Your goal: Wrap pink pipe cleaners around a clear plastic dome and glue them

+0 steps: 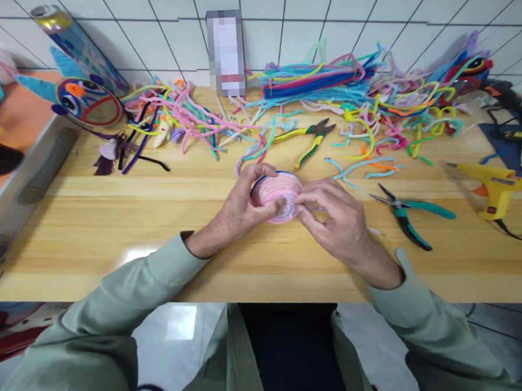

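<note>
Between my hands is a round pink piece (274, 189) wound from fuzzy pipe cleaners, with a blue line along its far rim. My left hand (253, 203) curls around its left side, thumb on the near face. A pale lilac coiled pipe cleaner (288, 206) lies against that face. Thumb and fingers of my right hand (332, 214) pinch at the lilac coil's right edge, and a thin lilac end shows beside them. Just beyond the pink piece lie yellow-and-green pliers (307, 139), jaws apart. To the right of my right hand rest teal-handled long-nose pliers (409, 211).
A yellow glue gun (499, 186) with a cord lies at the right. Bundled pipe cleaners (316, 82) and loose tangled ones (195, 114) line the back. A phone (226, 54) leans on the tiled wall. A blue-eared pipe-cleaner figure (90, 102) and tall can (78, 47) stand back left.
</note>
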Available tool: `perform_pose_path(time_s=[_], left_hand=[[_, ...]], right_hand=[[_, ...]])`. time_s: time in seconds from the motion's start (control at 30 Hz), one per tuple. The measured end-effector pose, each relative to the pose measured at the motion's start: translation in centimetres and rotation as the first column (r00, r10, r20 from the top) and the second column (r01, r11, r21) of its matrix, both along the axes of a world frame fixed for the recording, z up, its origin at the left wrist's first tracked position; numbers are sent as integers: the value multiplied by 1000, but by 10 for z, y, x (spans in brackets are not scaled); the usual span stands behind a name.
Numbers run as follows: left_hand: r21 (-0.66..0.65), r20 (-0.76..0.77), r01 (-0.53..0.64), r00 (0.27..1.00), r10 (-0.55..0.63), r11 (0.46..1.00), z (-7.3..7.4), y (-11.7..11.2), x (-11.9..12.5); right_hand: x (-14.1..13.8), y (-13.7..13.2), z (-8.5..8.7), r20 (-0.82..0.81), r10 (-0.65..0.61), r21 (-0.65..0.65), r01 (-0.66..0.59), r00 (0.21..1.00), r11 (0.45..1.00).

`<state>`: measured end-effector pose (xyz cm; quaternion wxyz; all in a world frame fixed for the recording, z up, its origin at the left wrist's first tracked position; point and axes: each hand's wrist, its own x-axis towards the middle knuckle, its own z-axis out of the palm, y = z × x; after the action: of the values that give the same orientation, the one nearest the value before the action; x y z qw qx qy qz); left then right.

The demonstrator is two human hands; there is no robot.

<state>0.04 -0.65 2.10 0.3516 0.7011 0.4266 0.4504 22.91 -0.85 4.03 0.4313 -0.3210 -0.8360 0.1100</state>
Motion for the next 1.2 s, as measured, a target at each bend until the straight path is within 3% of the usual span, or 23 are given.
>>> perform_pose_path(time_s=[0.77,1.2], left_hand=[[34,40,-11,999,10,999,-4,1,2],[-68,76,110,992,-105,992,3,-1,-6]], right_hand=[[-3,-1,-4,3,0,70,0,1000,998],[-3,1,-5,-26,-28,72,30,999,997]])
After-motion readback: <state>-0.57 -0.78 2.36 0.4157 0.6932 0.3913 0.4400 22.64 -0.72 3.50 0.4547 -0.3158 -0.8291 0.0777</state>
